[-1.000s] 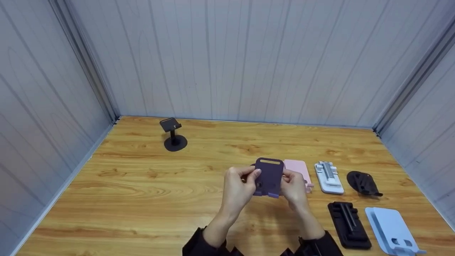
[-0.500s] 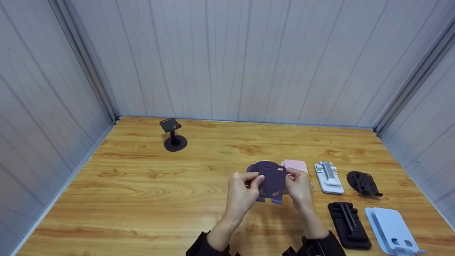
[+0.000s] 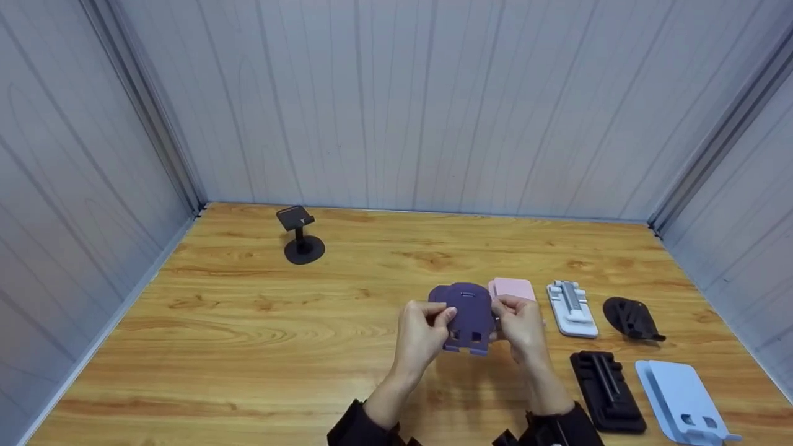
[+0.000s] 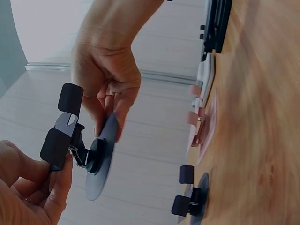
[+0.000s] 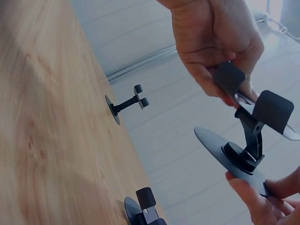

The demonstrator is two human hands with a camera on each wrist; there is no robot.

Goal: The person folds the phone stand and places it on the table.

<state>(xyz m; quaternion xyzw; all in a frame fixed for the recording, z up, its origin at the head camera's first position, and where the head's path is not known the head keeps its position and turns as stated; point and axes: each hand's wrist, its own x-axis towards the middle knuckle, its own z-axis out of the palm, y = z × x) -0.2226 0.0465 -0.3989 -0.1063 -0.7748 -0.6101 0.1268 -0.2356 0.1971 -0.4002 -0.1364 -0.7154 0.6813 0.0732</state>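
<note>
A dark purple phone stand (image 3: 469,316) is held in the air between both hands. The left hand (image 3: 421,331) pinches the left side of its slotted plate, thumb in front. The right hand (image 3: 522,325) grips the rim of its round base (image 5: 213,145) between thumb and fingers. In the left wrist view, the hinged arm (image 4: 79,150) joins the plate, with its two lips, to the base, which stands apart from the plate. Behind the held stand, another dark phone stand (image 4: 193,199) sits on the table, mostly hidden in the head view.
A black phone stand (image 3: 300,235) stands upright at back left. Right of the hands lie pink (image 3: 514,288), white (image 3: 573,310), round-based black (image 3: 633,319), rectangular black (image 3: 607,391) and light blue (image 3: 684,399) stands. Pale panels (image 3: 396,105) wall the wooden table (image 3: 248,347).
The purple stand has shifted down slightly and its parts have turned: the round base's curved edge now shows above the plate. The right hand has moved slightly right.
</note>
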